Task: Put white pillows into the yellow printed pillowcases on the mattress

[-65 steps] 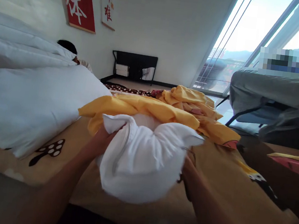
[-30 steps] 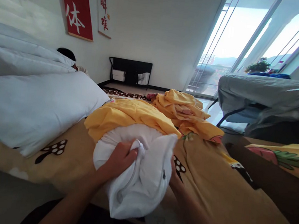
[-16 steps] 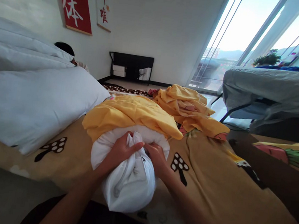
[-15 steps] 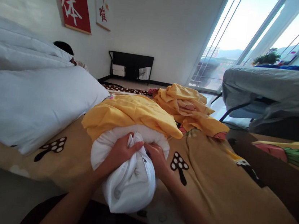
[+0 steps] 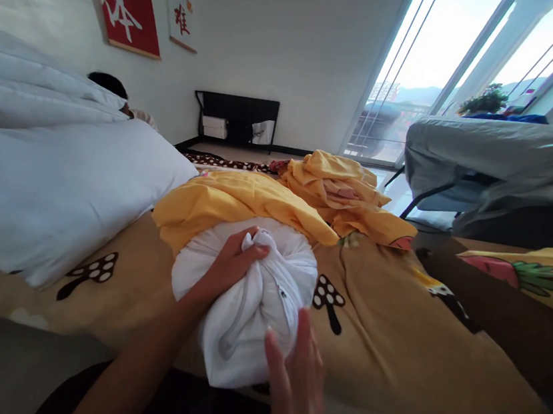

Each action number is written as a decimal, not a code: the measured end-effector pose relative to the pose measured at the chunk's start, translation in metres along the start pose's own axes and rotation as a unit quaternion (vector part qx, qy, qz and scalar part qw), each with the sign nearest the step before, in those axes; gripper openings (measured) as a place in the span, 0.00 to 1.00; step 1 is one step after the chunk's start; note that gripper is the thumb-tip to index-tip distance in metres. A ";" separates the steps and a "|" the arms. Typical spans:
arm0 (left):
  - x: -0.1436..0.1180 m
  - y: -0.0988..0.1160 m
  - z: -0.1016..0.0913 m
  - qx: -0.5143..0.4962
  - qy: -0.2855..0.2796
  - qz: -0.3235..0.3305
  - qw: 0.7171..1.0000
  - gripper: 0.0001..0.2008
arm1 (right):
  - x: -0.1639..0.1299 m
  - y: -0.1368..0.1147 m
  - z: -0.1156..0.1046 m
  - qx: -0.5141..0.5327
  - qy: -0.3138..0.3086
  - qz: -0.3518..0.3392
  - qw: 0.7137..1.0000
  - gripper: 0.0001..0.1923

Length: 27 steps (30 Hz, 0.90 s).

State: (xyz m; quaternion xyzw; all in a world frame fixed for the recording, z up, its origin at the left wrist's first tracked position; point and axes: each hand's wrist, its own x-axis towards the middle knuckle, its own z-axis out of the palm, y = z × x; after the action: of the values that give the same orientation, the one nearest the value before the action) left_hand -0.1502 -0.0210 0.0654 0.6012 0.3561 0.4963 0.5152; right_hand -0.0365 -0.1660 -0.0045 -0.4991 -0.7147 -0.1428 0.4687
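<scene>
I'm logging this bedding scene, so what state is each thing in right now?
White pillow insert: bunched, partly inside the yellow pillowcase.
Yellow pillowcase: open-ended, crumpled over the insert's far part.
Left hand: closed, gripping the gathered white fabric.
Right hand: open, fingers against the insert's near end.
Yellow cloth pile: loosely heaped.
Large white pillow: lying flat.

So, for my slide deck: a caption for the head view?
Left hand grips bunched white pillow against yellow pillowcase; right hand open beside it.

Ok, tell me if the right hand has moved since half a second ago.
Yes. The right hand has come off the top of the white bundle, back toward the camera, past the mushroom print.
</scene>
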 end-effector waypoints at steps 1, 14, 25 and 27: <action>0.005 -0.004 0.001 -0.001 0.011 -0.003 1.000 0.11 | 0.008 -0.001 0.009 -0.018 0.010 -0.013 1.000 0.49; 0.019 -0.027 -0.005 0.000 0.117 -0.042 0.992 0.13 | 0.052 0.046 0.025 0.070 -0.014 -0.023 0.997 0.15; 0.025 -0.041 0.016 0.046 0.206 0.017 0.977 0.12 | 0.057 -0.009 0.009 -0.078 -0.079 -0.016 0.994 0.34; 0.028 -0.043 0.011 0.048 0.199 0.012 0.979 0.10 | 0.069 0.001 0.021 -0.099 -0.104 0.017 0.990 0.34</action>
State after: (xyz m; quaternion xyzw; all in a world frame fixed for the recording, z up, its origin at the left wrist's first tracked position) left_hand -0.1292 0.0120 0.0307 0.5184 0.4680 0.5945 0.3985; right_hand -0.0516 -0.1114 0.0399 -0.5673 -0.7331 -0.1519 0.3429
